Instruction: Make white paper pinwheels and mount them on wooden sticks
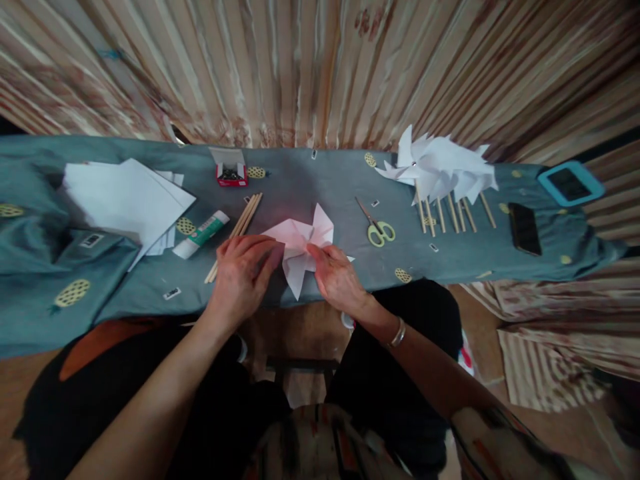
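Note:
A folded paper pinwheel (299, 245), white with a pinkish tint, is at the table's front edge between my hands. My right hand (340, 277) pinches it near its centre, thumb on top. My left hand (245, 273) is closed at its left blade, with the fingertips on the paper; the exact grip is partly hidden. Just beyond my left hand lie several thin wooden sticks (247, 217), partly covered by it. A green and white glue stick (203, 235) rests left of them. Scissors with light green handles (380, 233) lie to the right of the pinwheel.
Stacked white paper sheets (125, 197) lie at the left, and a small red open box (232, 175) stands at the back. Several finished white pinwheels on sticks (440, 167) are piled back right. Beyond them are a dark phone (525, 229) and a blue-framed device (571, 183).

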A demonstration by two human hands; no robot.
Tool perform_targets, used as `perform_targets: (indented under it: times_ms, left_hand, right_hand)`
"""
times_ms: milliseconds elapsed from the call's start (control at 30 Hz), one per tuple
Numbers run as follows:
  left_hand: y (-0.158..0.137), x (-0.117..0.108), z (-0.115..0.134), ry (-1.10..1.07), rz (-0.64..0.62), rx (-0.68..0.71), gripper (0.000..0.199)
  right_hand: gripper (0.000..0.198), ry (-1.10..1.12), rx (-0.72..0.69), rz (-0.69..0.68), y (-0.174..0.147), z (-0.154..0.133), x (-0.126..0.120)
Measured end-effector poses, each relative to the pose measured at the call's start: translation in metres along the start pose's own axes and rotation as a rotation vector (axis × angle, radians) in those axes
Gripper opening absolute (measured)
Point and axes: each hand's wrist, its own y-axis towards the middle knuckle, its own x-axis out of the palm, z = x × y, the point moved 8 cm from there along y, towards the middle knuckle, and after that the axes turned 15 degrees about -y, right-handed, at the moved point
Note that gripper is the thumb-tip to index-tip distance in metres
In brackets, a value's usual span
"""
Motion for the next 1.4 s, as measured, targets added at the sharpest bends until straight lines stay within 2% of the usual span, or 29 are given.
perform_targets:
  times_ms: [133, 267, 400, 867, 1167, 1400]
  left_hand:
    - [0.000, -0.001, -0.022, -0.256, 0.059, -0.159, 0.025]
    - [-0.002, 0.002, -0.042, -0.575, 0.175, -0.345, 0.029]
    - [-0.004, 0.004, -0.046, -0.721, 0.237, -0.414, 0.031]
    - [-0.005, -0.011, -0.045, -0.891, 0.323, -0.375, 0.024]
    - [-0.020, -0.027, -0.032, -0.790, 0.239, -0.343, 0.024]
    - [-0.029, -0.033, -0.037, -0.695, 0.175, -0.335, 0.026]
  right_hand:
    - [0.044, -0.040, -0.018, -0.032, 0.004, -0.002, 0.002]
    - [0.044, -0.066, -0.020, -0.063, 0.008, -0.005, -0.001]
    - [0.044, -0.096, -0.001, -0.108, 0.010, -0.006, -0.003]
    - [0.045, -0.130, 0.113, -0.125, 0.009, -0.007, -0.004]
    - [0.043, -0.122, 0.149, -0.136, 0.011, -0.007, -0.004]
    - [0.041, -0.185, 0.052, -0.175, 0.018, -0.005, -0.004]
